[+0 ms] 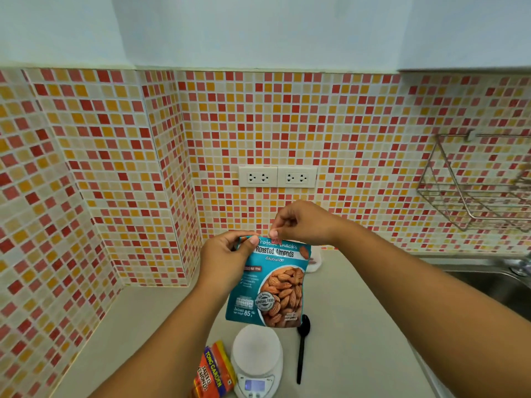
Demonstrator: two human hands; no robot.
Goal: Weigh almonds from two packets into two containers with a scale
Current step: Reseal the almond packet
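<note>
**Teal almond packet held up at its top edge, above the scale**

I logged 1 head view for this entry. Both hands were raised over the counter (359, 326) with the teal packet (270, 285) of roasted almonds between them. The packet hung upright in the air, label toward the camera, its lower edge above the scale and not touching it as far as I could judge.

Left hand (227, 254): thumb and fingers pinched the packet's top left corner, thumb on the front face. Grip closed on the packet.

Right hand (304, 222): fingers curled, thumb and forefinger pinching the top edge near the middle, by a small red mark at the seal. Grip closed on the packet. I could not tell whether the seal was already torn.

On the counter below, I noted:
- 1 white scale (255, 363) with a round platform and a small lit display at its near end; the reading was too small to make out.
- 1 orange and yellow packet (214, 372) of salted almonds, lying flat just beside the scale on its left.
- 1 black spoon (301, 349) lying just right of the scale, bowl toward the wall.
- 1 pale container (314, 261), mostly hidden behind the teal packet, near the tiled wall (344, 124).

A double socket (277, 176) sat in the wall behind the hands. A wire rack (471, 185) hung at the right, above the sink (494, 280).
</note>
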